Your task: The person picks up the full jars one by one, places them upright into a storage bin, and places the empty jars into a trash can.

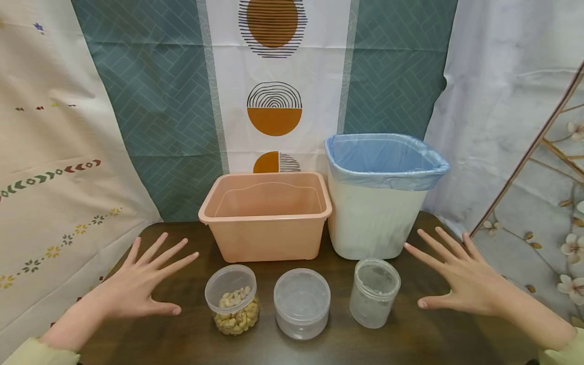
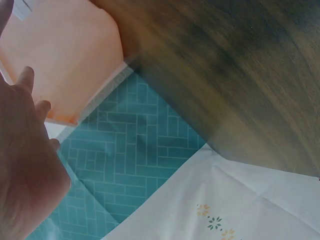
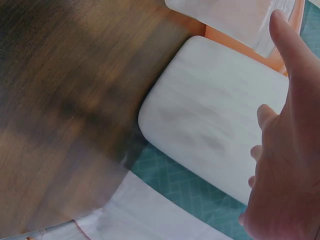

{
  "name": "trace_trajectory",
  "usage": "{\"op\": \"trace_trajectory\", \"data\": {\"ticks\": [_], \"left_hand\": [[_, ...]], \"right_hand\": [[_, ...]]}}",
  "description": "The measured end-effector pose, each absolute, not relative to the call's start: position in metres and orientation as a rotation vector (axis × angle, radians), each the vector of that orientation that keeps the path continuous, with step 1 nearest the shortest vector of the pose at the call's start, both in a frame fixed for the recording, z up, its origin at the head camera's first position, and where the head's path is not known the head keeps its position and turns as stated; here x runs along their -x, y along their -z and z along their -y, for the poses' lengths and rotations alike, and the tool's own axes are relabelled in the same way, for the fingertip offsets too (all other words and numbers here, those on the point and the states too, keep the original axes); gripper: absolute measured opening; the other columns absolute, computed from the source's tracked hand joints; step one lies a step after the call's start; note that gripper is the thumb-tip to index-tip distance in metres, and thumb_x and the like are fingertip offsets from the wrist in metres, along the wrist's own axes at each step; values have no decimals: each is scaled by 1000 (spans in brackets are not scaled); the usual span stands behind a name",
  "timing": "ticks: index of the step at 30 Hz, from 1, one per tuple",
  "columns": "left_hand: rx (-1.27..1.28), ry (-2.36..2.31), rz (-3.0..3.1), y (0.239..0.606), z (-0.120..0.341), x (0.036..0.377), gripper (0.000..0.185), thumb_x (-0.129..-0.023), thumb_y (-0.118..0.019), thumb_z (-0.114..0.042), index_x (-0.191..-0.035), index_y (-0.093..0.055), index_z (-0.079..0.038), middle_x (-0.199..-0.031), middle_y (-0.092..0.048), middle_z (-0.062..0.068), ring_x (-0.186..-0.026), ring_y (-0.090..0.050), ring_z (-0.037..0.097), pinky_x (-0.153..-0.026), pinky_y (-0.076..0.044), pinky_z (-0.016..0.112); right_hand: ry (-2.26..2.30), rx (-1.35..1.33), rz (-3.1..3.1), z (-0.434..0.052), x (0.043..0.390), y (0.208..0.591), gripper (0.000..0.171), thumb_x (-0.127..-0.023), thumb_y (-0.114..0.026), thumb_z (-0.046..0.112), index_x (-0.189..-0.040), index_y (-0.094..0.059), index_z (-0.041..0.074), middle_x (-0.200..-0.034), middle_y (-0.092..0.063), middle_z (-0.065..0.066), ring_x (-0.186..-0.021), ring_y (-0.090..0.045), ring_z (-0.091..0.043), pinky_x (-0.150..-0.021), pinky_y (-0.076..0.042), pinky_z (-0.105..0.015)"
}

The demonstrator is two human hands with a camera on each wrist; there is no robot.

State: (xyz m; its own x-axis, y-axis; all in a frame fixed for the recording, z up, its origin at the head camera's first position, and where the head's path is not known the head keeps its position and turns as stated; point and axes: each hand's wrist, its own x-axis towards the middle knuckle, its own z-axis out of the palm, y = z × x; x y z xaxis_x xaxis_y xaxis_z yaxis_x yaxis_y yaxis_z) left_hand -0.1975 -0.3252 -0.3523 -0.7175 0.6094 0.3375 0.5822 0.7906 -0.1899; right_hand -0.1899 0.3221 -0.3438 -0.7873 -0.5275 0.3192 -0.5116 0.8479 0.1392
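My left hand (image 1: 139, 286) is spread flat over the dark wooden table (image 1: 182, 344), fingers straight, holding nothing, just left of a clear lidded jar of cashews (image 1: 232, 300). My right hand (image 1: 456, 276) is spread the same way at the right, beside an empty clear jar (image 1: 374, 293). Between the two jars stands a squat clear lidded container (image 1: 302, 303). In the left wrist view my left hand (image 2: 25, 165) shows beside the pink bin (image 2: 65, 55). In the right wrist view my right hand (image 3: 287, 155) hovers by the white bin (image 3: 210, 110).
Behind the jars stand an empty pink plastic bin (image 1: 266, 215) and a white waste bin with a blue bag liner (image 1: 380, 195). Patterned cloth hangs behind and at both sides. A wooden rod (image 1: 529, 152) leans at the right. The table's back corners are rounded.
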Motion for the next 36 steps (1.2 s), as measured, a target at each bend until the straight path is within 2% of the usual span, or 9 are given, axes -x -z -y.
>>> {"op": "trace_trajectory", "data": {"ticks": [13, 20, 24, 28, 32, 36], "left_hand": [[912, -98, 2613, 353, 325, 200, 99, -72, -70, -73, -154, -35, -31, -168, -12, -5, -154, 18, 19, -114, 21, 62], [896, -85, 2647, 348, 326, 199, 99, -73, -68, -73, -155, -32, -31, -168, -11, -6, -153, 19, 13, -115, 26, 52], [883, -61, 2658, 344, 327, 201, 98, -74, -69, -72, -155, -31, -31, -167, -13, -6, -152, 18, 4, -116, 26, 41], [874, -29, 2660, 340, 328, 203, 97, -75, -70, -69, -155, -32, -32, -166, -18, -4, -152, 15, 1, -118, 23, 37], [848, 15, 2684, 334, 328, 207, 91, -79, -70, -65, -155, -30, -35, -164, -26, 1, -154, 10, 5, -122, 19, 44], [823, 50, 2703, 328, 327, 213, 87, -82, -69, -62, -155, -30, -35, -162, -32, 4, -157, -4, 18, -123, 8, 57]], "right_hand": [[38, -792, 2660, -325, 190, 347, 106, -70, -72, 72, -157, -27, 31, -169, -2, 1, -154, 19, -18, -114, 25, -60], [46, -785, 2663, -326, 192, 343, 105, -70, -70, 74, -157, -27, 32, -169, -3, 2, -154, 19, -15, -115, 27, -54], [50, -809, 2633, -324, 194, 339, 106, -69, -70, 76, -156, -28, 32, -169, -5, 1, -155, 16, -16, -116, 25, -55], [64, -841, 2608, -322, 195, 335, 106, -69, -69, 77, -156, -30, 31, -169, -5, 1, -155, 15, -17, -117, 24, -54], [70, -863, 2589, -320, 197, 331, 107, -67, -68, 79, -155, -31, 31, -169, -6, 0, -156, 14, -18, -117, 23, -54], [103, -883, 2564, -318, 200, 326, 110, -64, -69, 81, -155, -32, 31, -168, -8, -1, -156, 10, -21, -119, 20, -54]]}}
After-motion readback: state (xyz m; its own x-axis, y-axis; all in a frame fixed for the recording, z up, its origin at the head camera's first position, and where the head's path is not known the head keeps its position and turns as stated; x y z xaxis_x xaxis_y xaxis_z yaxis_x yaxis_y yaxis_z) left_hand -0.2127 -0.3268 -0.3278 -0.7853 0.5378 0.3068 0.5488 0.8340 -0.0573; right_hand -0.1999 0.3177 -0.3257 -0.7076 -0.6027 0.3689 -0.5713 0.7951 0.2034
